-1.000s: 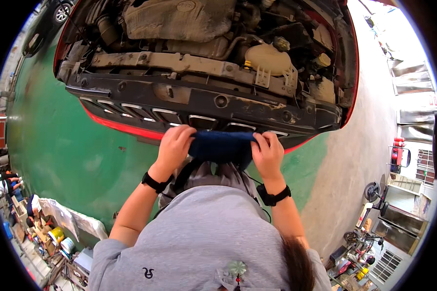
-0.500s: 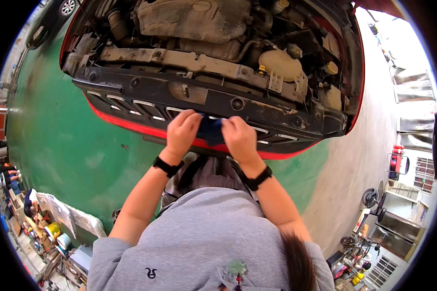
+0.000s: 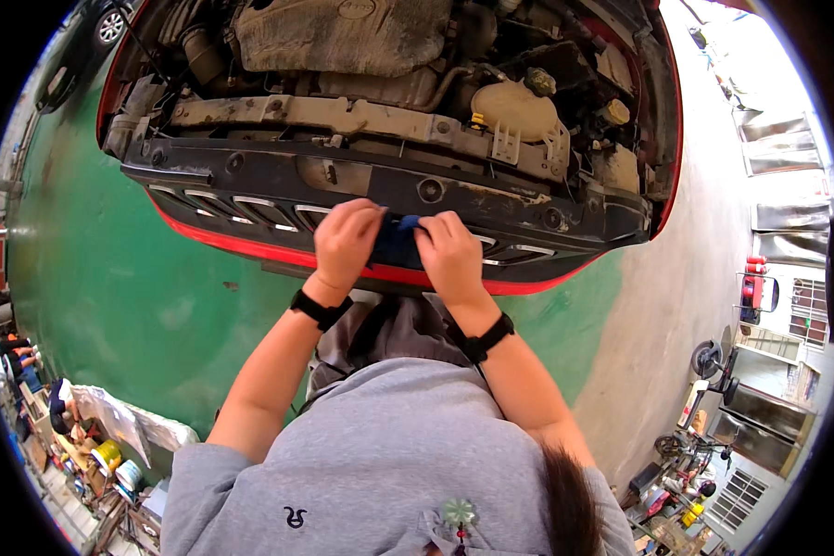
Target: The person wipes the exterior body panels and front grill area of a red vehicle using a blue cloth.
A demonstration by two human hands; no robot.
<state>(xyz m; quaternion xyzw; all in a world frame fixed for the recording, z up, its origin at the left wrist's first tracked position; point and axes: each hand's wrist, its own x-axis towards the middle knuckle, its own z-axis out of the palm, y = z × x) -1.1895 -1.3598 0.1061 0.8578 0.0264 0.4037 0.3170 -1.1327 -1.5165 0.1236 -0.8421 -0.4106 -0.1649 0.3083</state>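
Note:
Between my two hands hangs a small dark blue cloth (image 3: 398, 245), a little limp piece of fabric whose exact kind I cannot make out. My left hand (image 3: 345, 243) pinches its left side, fingers closed at the upper corner. On the other side my right hand (image 3: 451, 258) grips the cloth with fingers and thumb together. Both hands are in front of the black and red front end (image 3: 250, 243) of a car, apart from the engine parts. Each wrist wears a black band.
Beyond my hands lies the car's open engine bay, with a dusty engine cover (image 3: 343, 37) and a pale plastic reservoir (image 3: 517, 111). Green floor (image 3: 111, 278) spreads to the left. Clutter and buckets (image 3: 107, 456) stand at lower left, wheeled equipment (image 3: 704, 357) at right.
The car has shifted slightly left and up in the view. The cloth's upper edge has changed shape between my hands, which still hold it in nearly the same place.

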